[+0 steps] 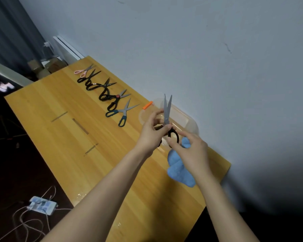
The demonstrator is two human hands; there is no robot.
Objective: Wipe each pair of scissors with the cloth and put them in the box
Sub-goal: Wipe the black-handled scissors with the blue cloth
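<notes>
A pair of black-handled scissors (pixel 168 117) is held upright above a clear plastic box (pixel 189 122) at the far edge of a wooden table (pixel 63 130), the grey blades slightly parted and pointing up toward the pale wall (pixel 199 49). The pivot area is pinched between the thumb and fingers of the left hand (pixel 151 135), while one black handle loop is gripped by the fingers of the right hand (pixel 191 151). A crumpled blue cloth (pixel 179 170) is seen lying on the table just beside the box, partly hidden under the right hand and wrist. An orange clip (pixel 147 105) is fixed to the box's left end. Farther left, a row of other scissors (pixel 105 91) is laid out along the table, ending in a pink-handled pair (pixel 81 72). A power strip (pixel 42 205) with cables is visible on the dark floor.
</notes>
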